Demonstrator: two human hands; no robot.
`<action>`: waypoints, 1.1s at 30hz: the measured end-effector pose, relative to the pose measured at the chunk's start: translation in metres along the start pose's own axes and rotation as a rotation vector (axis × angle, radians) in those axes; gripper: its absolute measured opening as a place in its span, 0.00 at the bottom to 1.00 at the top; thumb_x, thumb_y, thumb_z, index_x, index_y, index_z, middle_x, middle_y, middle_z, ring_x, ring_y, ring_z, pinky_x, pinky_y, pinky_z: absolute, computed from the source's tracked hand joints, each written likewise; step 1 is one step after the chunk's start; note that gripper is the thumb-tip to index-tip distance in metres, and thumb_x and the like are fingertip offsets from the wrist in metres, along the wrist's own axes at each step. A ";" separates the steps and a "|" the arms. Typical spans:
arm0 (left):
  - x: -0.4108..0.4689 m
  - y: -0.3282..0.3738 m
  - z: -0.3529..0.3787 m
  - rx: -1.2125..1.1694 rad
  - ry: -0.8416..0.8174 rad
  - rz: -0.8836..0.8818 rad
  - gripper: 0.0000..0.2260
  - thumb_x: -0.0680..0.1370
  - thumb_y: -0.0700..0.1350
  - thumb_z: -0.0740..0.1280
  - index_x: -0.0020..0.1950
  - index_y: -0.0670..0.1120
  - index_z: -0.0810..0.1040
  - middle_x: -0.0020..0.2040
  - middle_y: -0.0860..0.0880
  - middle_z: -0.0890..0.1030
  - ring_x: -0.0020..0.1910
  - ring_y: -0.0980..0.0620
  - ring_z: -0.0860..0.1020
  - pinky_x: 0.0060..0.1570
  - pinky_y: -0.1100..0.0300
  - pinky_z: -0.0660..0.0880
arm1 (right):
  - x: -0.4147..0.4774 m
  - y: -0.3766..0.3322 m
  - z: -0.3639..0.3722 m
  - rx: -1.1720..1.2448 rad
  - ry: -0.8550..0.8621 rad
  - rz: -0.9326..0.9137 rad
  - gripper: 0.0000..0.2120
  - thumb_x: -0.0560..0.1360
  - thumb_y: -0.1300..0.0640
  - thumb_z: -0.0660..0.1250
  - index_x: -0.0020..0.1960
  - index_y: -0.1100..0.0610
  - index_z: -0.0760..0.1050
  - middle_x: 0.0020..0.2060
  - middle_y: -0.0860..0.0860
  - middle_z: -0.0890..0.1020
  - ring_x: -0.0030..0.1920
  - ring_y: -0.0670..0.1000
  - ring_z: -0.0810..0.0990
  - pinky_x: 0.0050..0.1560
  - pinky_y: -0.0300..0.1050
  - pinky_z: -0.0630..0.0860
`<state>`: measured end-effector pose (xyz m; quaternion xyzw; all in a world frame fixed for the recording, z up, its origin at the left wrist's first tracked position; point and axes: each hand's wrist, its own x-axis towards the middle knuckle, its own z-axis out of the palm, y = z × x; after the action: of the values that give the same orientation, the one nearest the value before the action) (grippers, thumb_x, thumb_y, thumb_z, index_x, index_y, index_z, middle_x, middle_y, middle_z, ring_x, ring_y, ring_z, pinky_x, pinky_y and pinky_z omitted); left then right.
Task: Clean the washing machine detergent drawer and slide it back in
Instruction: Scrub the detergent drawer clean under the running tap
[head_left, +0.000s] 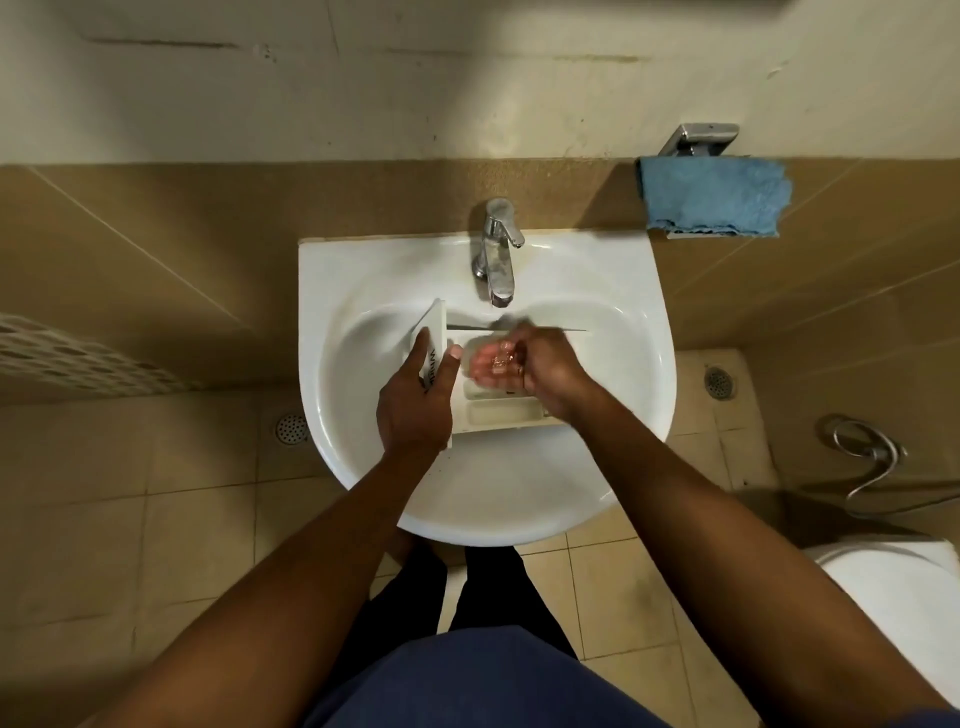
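A white detergent drawer (498, 413) lies in the basin of the white sink (639, 332), its front panel to the left. My left hand (415, 400) grips that front panel, thumb on the inner side. My right hand (535, 364) hovers over the drawer's compartments below the chrome tap (497, 249). Its fingers are loosely cupped and blurred, palm turned up, and they look wet. I cannot make out a stream of water. The drawer's far end is hidden under my right hand.
A blue cloth (714, 197) hangs on a metal holder on the wall at the right. A toilet (893, 587) and a spray hose (867, 462) stand at the right. A white perforated basket (62, 353) is at the left. Tiled floor lies below.
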<state>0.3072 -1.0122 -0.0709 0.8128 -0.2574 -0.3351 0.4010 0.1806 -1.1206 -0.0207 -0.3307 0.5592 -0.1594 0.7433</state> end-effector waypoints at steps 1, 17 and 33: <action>-0.001 0.000 0.000 0.005 0.000 0.002 0.32 0.77 0.72 0.62 0.77 0.60 0.71 0.54 0.41 0.85 0.55 0.47 0.84 0.62 0.50 0.79 | -0.014 0.009 0.004 -0.081 -0.016 -0.013 0.17 0.81 0.63 0.55 0.50 0.72 0.80 0.46 0.68 0.85 0.47 0.67 0.86 0.50 0.59 0.85; -0.001 0.001 -0.001 0.022 0.010 0.016 0.33 0.76 0.73 0.61 0.77 0.58 0.71 0.59 0.46 0.85 0.58 0.47 0.83 0.64 0.46 0.78 | -0.056 0.092 -0.019 -0.544 0.283 -0.605 0.06 0.76 0.60 0.74 0.52 0.56 0.87 0.46 0.46 0.88 0.48 0.43 0.86 0.55 0.48 0.83; -0.003 0.009 -0.006 0.074 -0.017 0.042 0.28 0.80 0.66 0.63 0.78 0.55 0.70 0.67 0.48 0.81 0.66 0.47 0.79 0.67 0.55 0.74 | -0.029 0.082 -0.010 -0.621 0.101 -0.502 0.05 0.70 0.63 0.80 0.45 0.59 0.88 0.41 0.49 0.88 0.41 0.43 0.85 0.47 0.37 0.80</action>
<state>0.3085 -1.0121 -0.0603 0.8186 -0.2900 -0.3239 0.3753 0.1508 -1.0467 -0.0561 -0.6575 0.5184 -0.1755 0.5178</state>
